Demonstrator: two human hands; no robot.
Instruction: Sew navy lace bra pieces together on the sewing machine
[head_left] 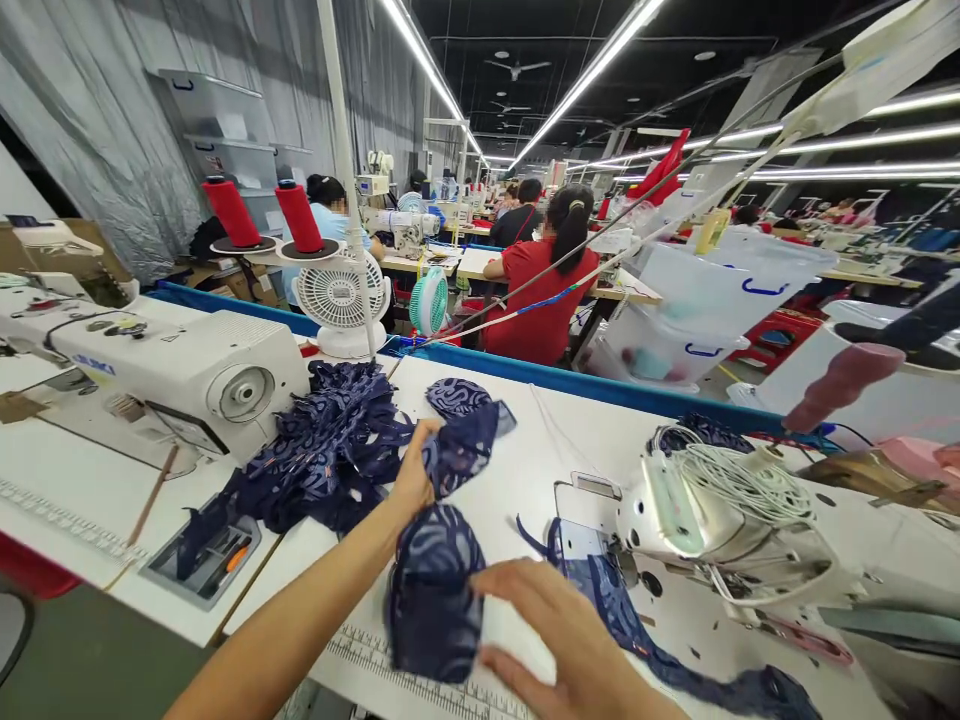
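Observation:
My left hand (415,470) is closed on a navy patterned fabric piece (466,445) above the white table, beside a round patterned cup piece (456,396). Nearer to me stands a navy cup-shaped piece (437,595), a little blurred. The fingers of my right hand (536,625) are spread, and the fingertips meet or nearly meet this piece's right edge. Left of my left hand lies a large heap of navy fabric pieces (337,440). A navy patterned strip (619,605) runs from under the right sewing machine (690,510) towards the front right.
Another sewing machine (187,375) stands at the left, with red thread cones (231,213) and a white fan (343,295) behind it. A tray (202,560) is set in the left table. Beyond the blue trough (555,370), a person in red (536,290) sits near plastic bins (720,285).

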